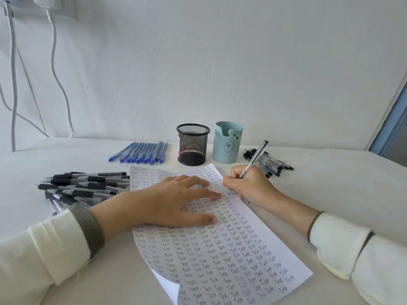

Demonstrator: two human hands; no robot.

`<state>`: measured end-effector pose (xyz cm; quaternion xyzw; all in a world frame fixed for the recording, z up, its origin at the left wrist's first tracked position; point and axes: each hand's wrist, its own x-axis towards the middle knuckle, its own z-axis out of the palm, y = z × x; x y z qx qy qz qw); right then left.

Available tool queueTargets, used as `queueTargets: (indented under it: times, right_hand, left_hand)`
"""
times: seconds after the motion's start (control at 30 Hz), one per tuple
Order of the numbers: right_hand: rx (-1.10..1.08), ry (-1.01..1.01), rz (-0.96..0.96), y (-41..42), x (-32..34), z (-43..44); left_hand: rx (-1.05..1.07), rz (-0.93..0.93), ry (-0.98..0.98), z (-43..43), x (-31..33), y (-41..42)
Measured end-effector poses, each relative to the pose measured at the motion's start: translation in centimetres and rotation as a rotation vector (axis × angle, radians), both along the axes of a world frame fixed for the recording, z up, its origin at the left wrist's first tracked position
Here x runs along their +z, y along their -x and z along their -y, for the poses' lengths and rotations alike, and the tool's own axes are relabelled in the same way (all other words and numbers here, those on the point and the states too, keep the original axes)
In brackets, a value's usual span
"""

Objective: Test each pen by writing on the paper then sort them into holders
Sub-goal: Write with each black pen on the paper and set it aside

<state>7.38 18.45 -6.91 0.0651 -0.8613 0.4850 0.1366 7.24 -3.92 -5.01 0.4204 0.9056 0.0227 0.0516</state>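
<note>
Right now the left hand (174,201) lies flat on the paper (220,256), fingers straight and spread, pressing the sheet of written "Test" rows onto the table (330,183). At three o'clock of it the right hand (248,186) pinches a clear pen (255,158) at the sheet's right edge. Its fingers are curled round the barrel and hide the tip, and the far end tilts toward one o'clock. At twelve o'clock of the paper stand a black mesh holder (193,144) and, just beside it, a blue bear holder (226,143). Blue pens (141,153) lie in a row at eleven, black-grip pens (83,186) are piled at nine, and capped pens (273,165) at two.
</note>
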Motion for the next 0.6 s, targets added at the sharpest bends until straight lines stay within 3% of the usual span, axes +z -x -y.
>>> queueTargets:
  times: [0.6]
  right_hand:
    - [-0.012, -0.004, -0.011, -0.02, -0.01, -0.17]
  left_hand:
    - [0.004, 0.010, 0.008, 0.04, 0.07, -0.05]
